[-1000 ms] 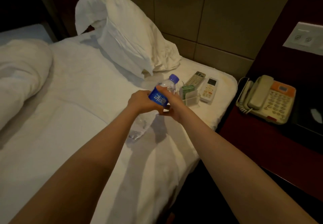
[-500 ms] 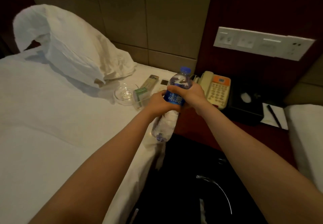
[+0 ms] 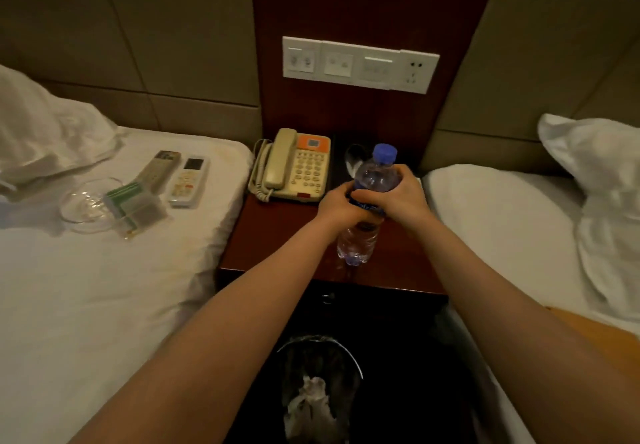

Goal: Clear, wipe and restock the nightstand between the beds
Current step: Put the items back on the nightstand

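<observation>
A clear water bottle (image 3: 358, 241) with a blue cap and blue label is held upright over the dark red nightstand (image 3: 277, 236), its base at or just above the top near the front edge. My left hand (image 3: 341, 203) grips its middle from the left. From the right, my right hand (image 3: 398, 191) wraps its upper body. A beige telephone (image 3: 294, 166) sits at the nightstand's back left.
On the left bed (image 3: 86, 305) lie two remotes (image 3: 173, 173), a glass ashtray (image 3: 85, 204) and a clear holder with green packets (image 3: 133, 206). A black tissue box (image 3: 349, 163) stands behind the bottle. A lined bin with crumpled paper (image 3: 317, 391) stands below. The right bed (image 3: 502, 222) has a pillow.
Both hands carried the bottle from over the left bed rightwards to above the nightstand. My view has turned right to face the nightstand.
</observation>
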The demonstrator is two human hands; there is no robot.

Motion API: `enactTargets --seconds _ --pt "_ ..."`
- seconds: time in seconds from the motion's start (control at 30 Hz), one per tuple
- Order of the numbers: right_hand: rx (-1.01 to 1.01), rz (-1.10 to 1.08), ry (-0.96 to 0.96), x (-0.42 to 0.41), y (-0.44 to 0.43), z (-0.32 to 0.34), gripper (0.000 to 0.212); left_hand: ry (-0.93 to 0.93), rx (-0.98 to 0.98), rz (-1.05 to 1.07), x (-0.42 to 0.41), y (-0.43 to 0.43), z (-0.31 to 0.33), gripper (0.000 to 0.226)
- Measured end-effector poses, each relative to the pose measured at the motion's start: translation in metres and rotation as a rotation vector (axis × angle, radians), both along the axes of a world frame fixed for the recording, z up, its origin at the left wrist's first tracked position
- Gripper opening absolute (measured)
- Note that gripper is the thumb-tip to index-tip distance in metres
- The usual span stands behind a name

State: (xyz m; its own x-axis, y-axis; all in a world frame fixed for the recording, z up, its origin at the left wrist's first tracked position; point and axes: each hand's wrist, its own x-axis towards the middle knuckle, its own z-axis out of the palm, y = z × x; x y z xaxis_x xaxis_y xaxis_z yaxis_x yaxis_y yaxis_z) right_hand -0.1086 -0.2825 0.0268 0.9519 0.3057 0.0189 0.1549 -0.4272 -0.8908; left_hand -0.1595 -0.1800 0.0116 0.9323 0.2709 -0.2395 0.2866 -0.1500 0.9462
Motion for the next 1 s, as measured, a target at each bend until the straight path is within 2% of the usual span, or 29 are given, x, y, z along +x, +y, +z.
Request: enactTargets --seconds 0.23,0.4,0.6,0.83,1.0 --pt "0.013 -0.119 -0.059 0.039 -0.056 -0.005 0.068 -0.026 0.054 -0.092 0.050 -0.055 -0.001 0.062" --pt "0.018 -0.164 -0.066 0.067 -0.074 -0.010 0.067 -0.004 -0.042 -0.100 0.077 -0.073 0.001 0.062" --pt "0.047 -0.186 -0.020 0.095 -0.075 -0.018 0.067 0.024 -0.052 -0.062 0.096 -0.077 -0.003 0.055" --pt "0.064 -0.151 0.027 0.096 -0.076 -0.018 0.065 0.111 -0.150 -0.045 0.094 -0.072 -0.008 0.059" --pt "0.117 -0.187 0.070 0.081 -0.078 -0.023 0.080 0.173 -0.156 -0.051 0.079 -0.066 -0.005 0.064"
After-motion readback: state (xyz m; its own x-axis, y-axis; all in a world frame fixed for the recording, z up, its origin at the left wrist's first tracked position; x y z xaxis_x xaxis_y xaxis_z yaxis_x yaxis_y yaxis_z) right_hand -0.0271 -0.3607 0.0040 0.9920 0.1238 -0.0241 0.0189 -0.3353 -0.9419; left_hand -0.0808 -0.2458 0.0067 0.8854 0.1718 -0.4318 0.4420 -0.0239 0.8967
